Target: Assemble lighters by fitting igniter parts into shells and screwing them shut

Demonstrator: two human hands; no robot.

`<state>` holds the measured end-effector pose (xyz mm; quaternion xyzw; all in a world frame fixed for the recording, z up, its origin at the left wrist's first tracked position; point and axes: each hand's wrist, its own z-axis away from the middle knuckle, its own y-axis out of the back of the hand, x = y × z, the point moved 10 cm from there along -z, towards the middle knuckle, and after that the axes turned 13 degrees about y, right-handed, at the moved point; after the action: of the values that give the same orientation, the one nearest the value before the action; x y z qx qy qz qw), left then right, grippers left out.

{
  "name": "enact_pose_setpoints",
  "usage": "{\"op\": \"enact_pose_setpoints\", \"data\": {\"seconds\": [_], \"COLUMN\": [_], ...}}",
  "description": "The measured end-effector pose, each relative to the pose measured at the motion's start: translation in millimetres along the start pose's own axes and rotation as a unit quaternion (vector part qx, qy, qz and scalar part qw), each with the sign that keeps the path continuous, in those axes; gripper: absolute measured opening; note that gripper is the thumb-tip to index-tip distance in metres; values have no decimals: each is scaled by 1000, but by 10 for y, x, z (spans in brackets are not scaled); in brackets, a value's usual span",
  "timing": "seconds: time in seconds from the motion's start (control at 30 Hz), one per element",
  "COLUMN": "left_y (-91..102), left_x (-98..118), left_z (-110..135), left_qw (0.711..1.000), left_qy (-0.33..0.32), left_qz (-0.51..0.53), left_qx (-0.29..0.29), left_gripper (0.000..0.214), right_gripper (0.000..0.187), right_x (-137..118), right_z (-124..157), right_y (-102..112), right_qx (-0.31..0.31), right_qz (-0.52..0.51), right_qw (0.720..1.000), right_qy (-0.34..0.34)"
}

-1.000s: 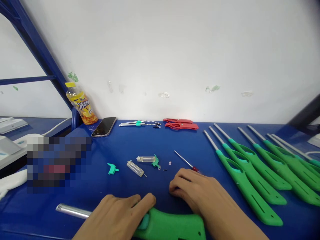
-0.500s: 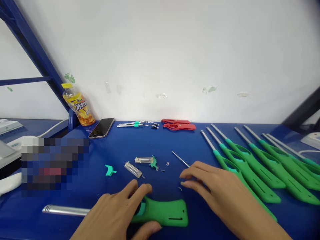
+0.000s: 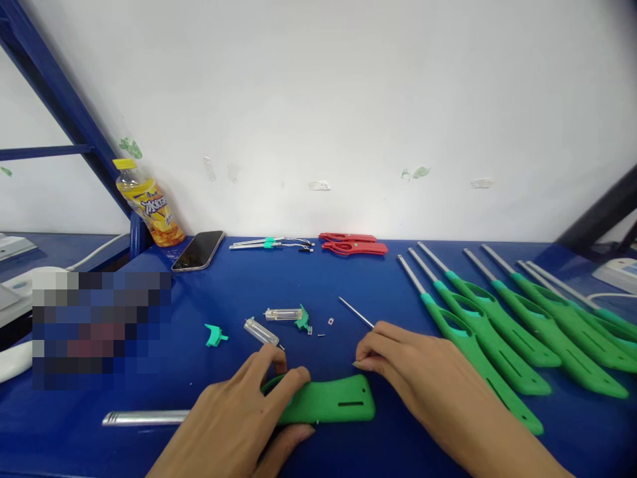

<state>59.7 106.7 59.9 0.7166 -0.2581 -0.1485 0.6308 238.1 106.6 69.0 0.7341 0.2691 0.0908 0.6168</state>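
A green long-reach lighter (image 3: 331, 399) lies on its side along the table's front, its silver barrel (image 3: 146, 417) pointing left. My left hand (image 3: 243, 408) is wrapped around its middle and hides the trigger area. To the right of the handle, my right hand (image 3: 398, 355) rests at the table with thumb and forefinger pinched together. The small screw at these fingertips is covered by them. A thin metal shaft (image 3: 355, 312) runs out from behind the right hand; its other end is hidden. Beyond my left hand lie clear fuel tanks (image 3: 283, 315) and a loose teal trigger (image 3: 215, 335).
Several green lighters (image 3: 497, 325) lie in a row at the right. Red handle shells (image 3: 353, 247) and silver barrels with wires (image 3: 269, 244) lie along the wall. A phone (image 3: 199, 251) and a drink bottle (image 3: 152, 206) are at the back left. Another tiny screw (image 3: 321, 335) lies mid-table.
My right thumb and forefinger have closed over the spot where a small screw lay, and it no longer shows. The lighter has turned slightly in my left hand. The view has shifted slightly.
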Motion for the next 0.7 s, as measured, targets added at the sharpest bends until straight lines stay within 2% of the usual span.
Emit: {"op": "enact_pose_setpoints", "data": {"seconds": [0.2,0.37,0.53,0.7], "left_y": [35,44,-8,-49], "left_x": [19,97,271,332], "left_z": [47,59,24,11], "left_qw": [997,994,992,992], "left_qy": [-44,-51,-98,-109], "left_qz": [12,29,38,46], "left_qx": [67,88,66,43], "left_gripper": [49,62,69,68], "right_gripper": [24,23,23,22], "right_x": [-32,3,-21,-62], "right_z": [67,148,162,168], "right_y": [193,94,34,0], "right_qx": [53,3,-30,-42], "right_qz": [-61,-151,-172,-174], "right_qw": [997,988,984,983], "right_qy": [7,-29,-40,-43]}}
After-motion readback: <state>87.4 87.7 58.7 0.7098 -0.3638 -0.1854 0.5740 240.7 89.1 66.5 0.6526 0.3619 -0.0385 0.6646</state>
